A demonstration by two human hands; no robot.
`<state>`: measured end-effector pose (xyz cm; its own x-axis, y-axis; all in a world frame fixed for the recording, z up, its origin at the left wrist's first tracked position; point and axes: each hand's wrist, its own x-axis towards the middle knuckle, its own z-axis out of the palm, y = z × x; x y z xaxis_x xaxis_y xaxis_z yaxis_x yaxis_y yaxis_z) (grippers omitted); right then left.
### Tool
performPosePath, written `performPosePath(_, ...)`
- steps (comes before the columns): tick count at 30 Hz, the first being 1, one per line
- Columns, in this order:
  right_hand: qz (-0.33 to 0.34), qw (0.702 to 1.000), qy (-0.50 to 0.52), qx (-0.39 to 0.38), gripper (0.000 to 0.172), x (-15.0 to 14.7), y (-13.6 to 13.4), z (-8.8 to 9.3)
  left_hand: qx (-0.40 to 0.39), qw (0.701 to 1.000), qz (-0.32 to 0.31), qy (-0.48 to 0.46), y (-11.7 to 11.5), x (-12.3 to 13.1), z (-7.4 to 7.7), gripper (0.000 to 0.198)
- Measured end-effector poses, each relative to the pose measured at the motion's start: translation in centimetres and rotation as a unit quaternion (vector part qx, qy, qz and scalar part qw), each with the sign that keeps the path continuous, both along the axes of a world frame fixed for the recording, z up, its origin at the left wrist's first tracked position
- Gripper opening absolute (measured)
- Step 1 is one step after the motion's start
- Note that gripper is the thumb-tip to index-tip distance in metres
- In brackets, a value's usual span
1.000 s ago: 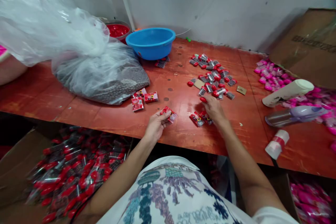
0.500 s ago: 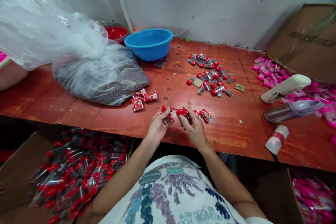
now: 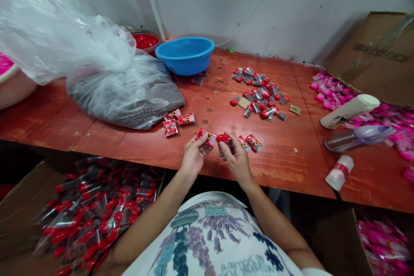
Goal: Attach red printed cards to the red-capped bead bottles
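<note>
Head view, left to right: a clear plastic bag (image 3: 129, 103) of dark pellets slumps on the red tabletop (image 3: 284, 151), with three red printed packets (image 3: 186, 119) just beside it. Near the table's front edge, my left hand (image 3: 193, 155) pinches a small red-and-clear packet (image 3: 207, 136), thumb on top and fingers beneath. I judge it light, its film slick and flexible, so a flat pinch near one end should hold without crushing it. Right next to it, my right hand (image 3: 238, 161) has its thumb and fingers closed around a red-capped container (image 3: 223, 138), cap facing away from me. That looks light too, stiffer and smooth; I'd take it by the sides, below the rounded cap. Two more packets (image 3: 254, 142) lie just beyond that hand, and farther back sits a scatter of red-capped containers (image 3: 257, 94).
</note>
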<state>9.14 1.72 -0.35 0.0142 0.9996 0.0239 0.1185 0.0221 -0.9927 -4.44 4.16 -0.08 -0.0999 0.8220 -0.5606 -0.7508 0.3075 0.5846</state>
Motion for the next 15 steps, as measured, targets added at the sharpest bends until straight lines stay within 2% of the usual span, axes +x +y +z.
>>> performPosePath(10,-0.017,1.000,0.008,-0.004,0.046,-0.2,0.0,0.1,0.048,0.997,0.011,0.063,-0.5,0.3,0.9,0.029)
performPosePath(15,0.018,0.999,0.029,-0.015,0.048,-0.4,-0.3,0.1,0.055,0.995,0.016,0.077,-0.6,0.5,1.2,0.029)
